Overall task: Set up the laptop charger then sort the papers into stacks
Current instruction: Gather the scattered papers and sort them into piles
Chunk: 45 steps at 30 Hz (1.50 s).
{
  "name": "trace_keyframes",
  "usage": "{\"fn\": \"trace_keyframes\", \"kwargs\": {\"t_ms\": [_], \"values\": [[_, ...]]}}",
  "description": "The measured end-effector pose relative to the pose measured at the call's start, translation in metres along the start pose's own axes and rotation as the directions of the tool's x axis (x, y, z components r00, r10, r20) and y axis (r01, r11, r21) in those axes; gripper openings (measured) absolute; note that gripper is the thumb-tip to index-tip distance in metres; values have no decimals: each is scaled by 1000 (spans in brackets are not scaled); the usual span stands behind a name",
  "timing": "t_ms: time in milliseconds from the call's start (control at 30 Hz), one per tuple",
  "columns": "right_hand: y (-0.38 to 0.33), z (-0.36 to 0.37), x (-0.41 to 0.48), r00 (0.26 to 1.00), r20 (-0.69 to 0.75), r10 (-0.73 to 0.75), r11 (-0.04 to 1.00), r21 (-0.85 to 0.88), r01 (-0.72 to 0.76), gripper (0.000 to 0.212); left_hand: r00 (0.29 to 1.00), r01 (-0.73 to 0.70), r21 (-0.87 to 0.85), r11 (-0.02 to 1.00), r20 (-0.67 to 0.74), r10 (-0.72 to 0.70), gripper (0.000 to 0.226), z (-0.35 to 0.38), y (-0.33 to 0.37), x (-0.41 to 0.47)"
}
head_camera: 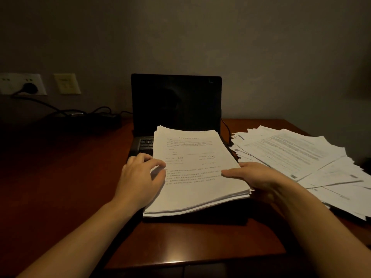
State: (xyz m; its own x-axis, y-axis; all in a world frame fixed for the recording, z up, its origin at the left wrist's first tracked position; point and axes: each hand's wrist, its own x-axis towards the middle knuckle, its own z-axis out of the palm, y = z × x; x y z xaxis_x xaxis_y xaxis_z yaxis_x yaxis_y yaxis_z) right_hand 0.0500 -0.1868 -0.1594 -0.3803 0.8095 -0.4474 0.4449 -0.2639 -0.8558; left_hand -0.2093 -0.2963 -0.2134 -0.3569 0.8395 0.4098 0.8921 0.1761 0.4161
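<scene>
- A plain grey wall [261, 47] fills the upper half of the dim view.
- A reddish-brown wooden desk [70, 177] runs below it, with the person's bare forearms reaching in from the near edge.
- A loose pile of papers [301, 153] sprawls over the right side of the desk, its printed sheets fanned at many angles.
- An open laptop [176, 103] stands at the back centre against the wall with its screen dark.
- A neat stack of papers [196, 173] lies on the laptop's base. It covers most of the keyboard [146, 143] and overhangs toward the person, just left of the loose pile.
- The right hand [257, 177] holds the stack's right edge, with the thumb flat on the top sheet and pointing left. One finger lies straight along the edge, and the others are hidden.
- The left hand [138, 177] is at the stack's left edge. Its fingers are curled and slightly parted, with the index tip on the top sheet and the other tips just off the paper above the keys.
- The charger brick [108, 117] sits in shadow on the desk left of the laptop, with cords looping round it.
- A white socket plate [12, 83] on the left wall carries a black plug [30, 88], whose cord trails toward the brick.
- A cream wall plate [67, 83] hangs beside it.
- A thin black cable [227, 129] drops along the laptop's right side.
</scene>
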Motion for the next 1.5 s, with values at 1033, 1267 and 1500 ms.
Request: {"fn": "trace_keyframes", "kwargs": {"t_ms": [1033,1267,1500], "values": [[-97,212,29,771,101,-629,770,213,601,39,959,167,-883,438,42,-281,38,-162,-132,-4],[-126,272,26,610,-45,-791,569,310,761,38,880,39,-851,524,-218,-421,26,-183,-151,-3],[-130,282,26,566,-60,-822,530,281,800,42,864,50,-884,465,-195,-463,40,-181,-172,-15]]}}
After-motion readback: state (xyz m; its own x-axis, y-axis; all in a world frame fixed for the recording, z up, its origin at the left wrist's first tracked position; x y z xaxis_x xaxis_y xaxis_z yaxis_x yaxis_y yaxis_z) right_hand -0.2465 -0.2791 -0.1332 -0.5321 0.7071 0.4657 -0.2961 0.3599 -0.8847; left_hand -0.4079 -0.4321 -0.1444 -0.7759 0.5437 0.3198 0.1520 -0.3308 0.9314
